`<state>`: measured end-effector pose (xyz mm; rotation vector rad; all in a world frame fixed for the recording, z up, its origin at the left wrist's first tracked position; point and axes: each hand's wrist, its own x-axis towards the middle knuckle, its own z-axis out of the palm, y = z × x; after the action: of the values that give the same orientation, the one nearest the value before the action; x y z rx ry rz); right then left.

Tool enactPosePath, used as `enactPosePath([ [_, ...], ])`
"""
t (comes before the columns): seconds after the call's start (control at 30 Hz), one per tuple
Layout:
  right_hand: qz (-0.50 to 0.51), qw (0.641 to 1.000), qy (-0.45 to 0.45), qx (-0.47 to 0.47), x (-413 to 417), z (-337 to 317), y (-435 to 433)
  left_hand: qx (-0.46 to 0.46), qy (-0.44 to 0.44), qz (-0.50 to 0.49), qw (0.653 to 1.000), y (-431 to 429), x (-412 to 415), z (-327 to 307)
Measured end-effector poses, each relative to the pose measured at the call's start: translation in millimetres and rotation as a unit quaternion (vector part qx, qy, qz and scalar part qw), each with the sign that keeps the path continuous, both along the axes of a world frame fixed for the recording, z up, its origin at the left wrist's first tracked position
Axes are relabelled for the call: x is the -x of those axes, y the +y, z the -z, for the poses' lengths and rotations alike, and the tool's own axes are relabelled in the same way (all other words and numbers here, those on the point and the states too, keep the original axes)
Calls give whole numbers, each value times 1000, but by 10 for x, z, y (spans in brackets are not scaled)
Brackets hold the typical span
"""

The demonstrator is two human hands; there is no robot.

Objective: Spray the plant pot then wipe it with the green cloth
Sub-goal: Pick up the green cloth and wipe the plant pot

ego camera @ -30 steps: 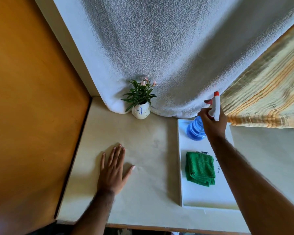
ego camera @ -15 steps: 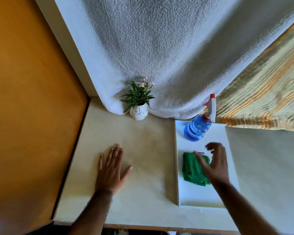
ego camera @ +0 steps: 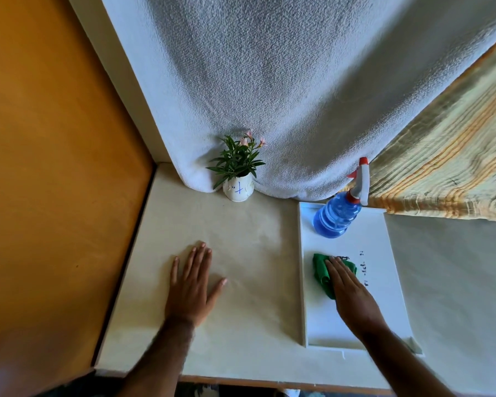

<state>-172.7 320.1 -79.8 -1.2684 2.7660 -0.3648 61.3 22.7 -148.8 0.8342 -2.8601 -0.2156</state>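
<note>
R hand [ego camera: 352, 293] lies palm-down on the green cloth [ego camera: 321, 272], fingers [ego camera: 337, 267] stretched fwd and close together, forearm coming in from the lower right. The grip is released: flat hand resting on top of the cloth, no fingers seen curling round it. Whether the thumb is tucked under the cloth edge can't be told; it's hidden by the hand. Cloth is bunched, showing at the fingertips and along the hand's left side, rest covered.

L hand [ego camera: 191, 285] is flat on the pale surface [ego camera: 241, 239], palm down, fingers spread, thumb out to the right; grip released, nothing under it. Forearm runs in from the bottom edge.

Cloth sits on a white tray [ego camera: 384, 282], mid-left part, w/ small dark markings on the tray just right of it. Blue spray bottle [ego camera: 337, 216] w/ white and red trigger head stands at the tray's far end, well apart from the R hand, nozzle pointing left.

Plant pot [ego camera: 238, 190], white w/ a blue mark, holds green leaves and pink flowers; it stands at the back of the surface, touching the hanging white towel [ego camera: 269, 96], left of the tray and apart from both hands. Bare surface lies between L hand and pot. Striped yellow fabric [ego camera: 447, 167] hangs at right, orange wall [ego camera: 55, 167] at left.
</note>
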Motion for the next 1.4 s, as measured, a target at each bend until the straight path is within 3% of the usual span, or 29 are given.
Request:
enactPosePath([
  [0.07, 9, 1000, 5, 17, -12, -144, -71, -1, 4, 2, 1000, -5, -4, 21],
  [0.3, -236, 965, 71, 89, -52, -479, -1251, 7, 4, 3, 1000, -12, -14, 46],
  [0.43, -305, 939, 133, 90, 98, -485, -2044, 11, -9, 4, 1000, -28, -4, 32],
  [0.73, -337, 921, 179, 72, 353, -406, -2507, 5, -38, 2, 999, -35, 4, 11],
  [1.4, -359, 923, 122, 68, 444, 62, -2579, -6, -73, 0, 997, -53, 18, 11],
])
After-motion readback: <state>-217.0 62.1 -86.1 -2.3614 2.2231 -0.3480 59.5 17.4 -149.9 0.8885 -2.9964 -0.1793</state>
